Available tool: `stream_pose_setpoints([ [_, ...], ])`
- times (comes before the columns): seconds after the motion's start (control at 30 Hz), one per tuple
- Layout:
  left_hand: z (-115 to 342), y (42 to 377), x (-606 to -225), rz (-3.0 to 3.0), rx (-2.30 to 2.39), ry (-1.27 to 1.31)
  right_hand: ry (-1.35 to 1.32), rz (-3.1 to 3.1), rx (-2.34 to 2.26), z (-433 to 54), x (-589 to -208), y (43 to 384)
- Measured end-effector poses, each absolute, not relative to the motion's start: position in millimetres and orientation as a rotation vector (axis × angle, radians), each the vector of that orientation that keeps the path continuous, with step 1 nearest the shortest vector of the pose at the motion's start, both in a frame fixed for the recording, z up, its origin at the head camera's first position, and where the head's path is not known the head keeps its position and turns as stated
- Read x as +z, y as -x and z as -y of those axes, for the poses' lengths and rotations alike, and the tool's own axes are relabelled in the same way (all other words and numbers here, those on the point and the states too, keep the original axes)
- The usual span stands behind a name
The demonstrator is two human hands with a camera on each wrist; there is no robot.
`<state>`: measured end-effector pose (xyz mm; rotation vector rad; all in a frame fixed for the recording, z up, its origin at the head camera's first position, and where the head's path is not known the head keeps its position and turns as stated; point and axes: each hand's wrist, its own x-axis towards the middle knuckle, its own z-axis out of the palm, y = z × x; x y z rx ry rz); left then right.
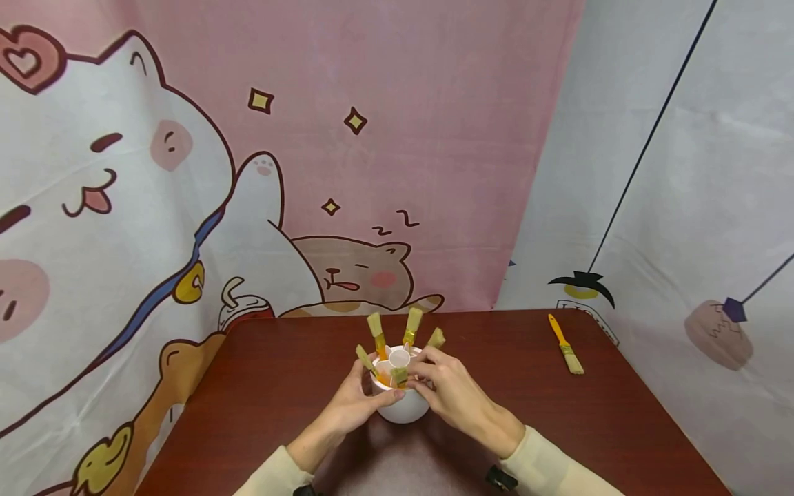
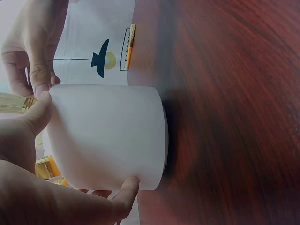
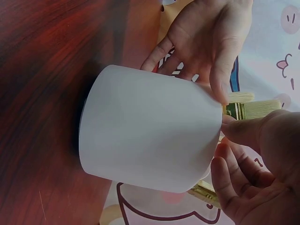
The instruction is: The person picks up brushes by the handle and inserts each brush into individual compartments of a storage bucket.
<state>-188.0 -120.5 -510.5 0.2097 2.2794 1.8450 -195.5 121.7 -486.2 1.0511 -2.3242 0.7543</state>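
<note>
A white round holder (image 1: 403,411) stands on the table, with a round opening in the middle of its top. Several paintbrushes with orange handles stand in it bristles up, among them one at the back (image 1: 413,321). My left hand (image 1: 352,405) grips the holder from the left, thumb at the near rim and fingers round the side. At the right of the rim my right hand (image 1: 455,393) has its thumb and fingertips round the front paintbrush (image 3: 258,110), whose bristles lean toward me. The holder's wall hides the lower part of its handle.
Another paintbrush (image 1: 565,346) lies at the back right of the dark red-brown table (image 1: 267,372), bristles toward me. A cloth printed with cartoon animals (image 1: 434,151) hangs behind the table's far edge, and a pale cloth (image 1: 701,207) hangs along the right.
</note>
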Motion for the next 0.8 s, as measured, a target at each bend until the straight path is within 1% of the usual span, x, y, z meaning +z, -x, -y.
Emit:
stream_pose_setpoints([
  [0.5, 121.3, 187.9, -508.4, -2.302, 1.823, -0.211, -1.076, 2.339, 0.675, -122.5, -487.3, 193.5],
  [0.8, 120.3, 188.8, -508.0, -2.311, 1.818, -0.209, -1.035, 2.314, 0.744, -124.4, -485.8, 192.2],
])
